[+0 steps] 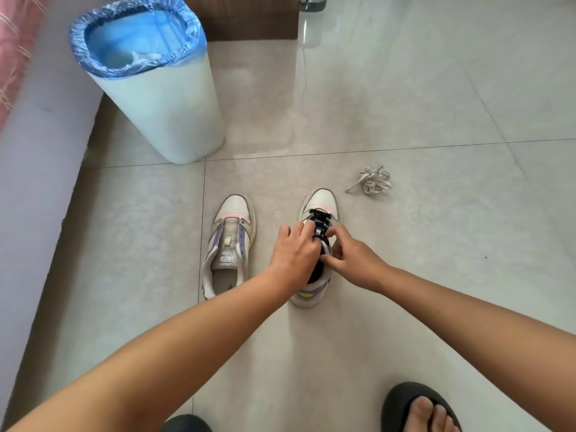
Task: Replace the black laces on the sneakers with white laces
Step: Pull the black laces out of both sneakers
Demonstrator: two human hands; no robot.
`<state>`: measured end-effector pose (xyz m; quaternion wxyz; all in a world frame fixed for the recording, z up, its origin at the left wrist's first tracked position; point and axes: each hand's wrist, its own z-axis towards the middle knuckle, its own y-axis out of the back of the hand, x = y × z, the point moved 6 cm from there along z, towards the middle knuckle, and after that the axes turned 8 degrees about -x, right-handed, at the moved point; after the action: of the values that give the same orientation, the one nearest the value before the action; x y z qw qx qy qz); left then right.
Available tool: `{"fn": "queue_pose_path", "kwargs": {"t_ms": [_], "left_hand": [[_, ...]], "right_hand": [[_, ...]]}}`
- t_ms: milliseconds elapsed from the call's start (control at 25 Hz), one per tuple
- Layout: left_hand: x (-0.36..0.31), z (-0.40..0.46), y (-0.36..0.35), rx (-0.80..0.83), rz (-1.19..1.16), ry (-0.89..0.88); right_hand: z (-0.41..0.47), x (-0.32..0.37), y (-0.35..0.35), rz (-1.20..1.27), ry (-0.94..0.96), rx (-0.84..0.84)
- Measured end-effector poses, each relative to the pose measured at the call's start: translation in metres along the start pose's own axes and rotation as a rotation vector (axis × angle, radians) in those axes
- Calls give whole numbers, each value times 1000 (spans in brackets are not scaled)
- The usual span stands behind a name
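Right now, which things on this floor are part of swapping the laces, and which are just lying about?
For the job:
right sneaker with black lace, both hands pinching at it: left hand, right hand
left sneaker, already unlaced
bundle of white laces

Lying about:
white bin with blue liner
black slipper on a foot

Two white low-top sneakers with lilac side panels stand side by side on the tiled floor: one unlaced sneaker (229,244) and one black-laced sneaker (319,213). One bundle of white flat laces (372,181) lies beyond the laced one. One white plastic bin with a blue liner (162,98) stands beyond the unlaced sneaker. Two bare hands, left (294,252) and right (353,260), meet over the laced one. Two black slippers: one (402,400), one (187,424).
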<state>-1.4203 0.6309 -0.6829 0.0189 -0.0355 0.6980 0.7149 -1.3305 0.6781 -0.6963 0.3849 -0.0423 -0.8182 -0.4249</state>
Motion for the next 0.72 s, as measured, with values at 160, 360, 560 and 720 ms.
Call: {"fn": "queue_pose_path", "kwargs": {"t_ms": [160, 360, 560, 720], "left_hand": [[23, 9, -9, 206, -377, 153], [48, 5, -19, 563, -835, 383], [57, 2, -17, 506, -1044, 580], [61, -5, -16, 497, -1276, 823]], "right_hand": [[-3, 1, -3, -132, 87, 113], [-4, 9, -4, -139, 182, 38], [8, 10, -2, 43, 115, 8], [9, 4, -14, 364, -62, 17]]}}
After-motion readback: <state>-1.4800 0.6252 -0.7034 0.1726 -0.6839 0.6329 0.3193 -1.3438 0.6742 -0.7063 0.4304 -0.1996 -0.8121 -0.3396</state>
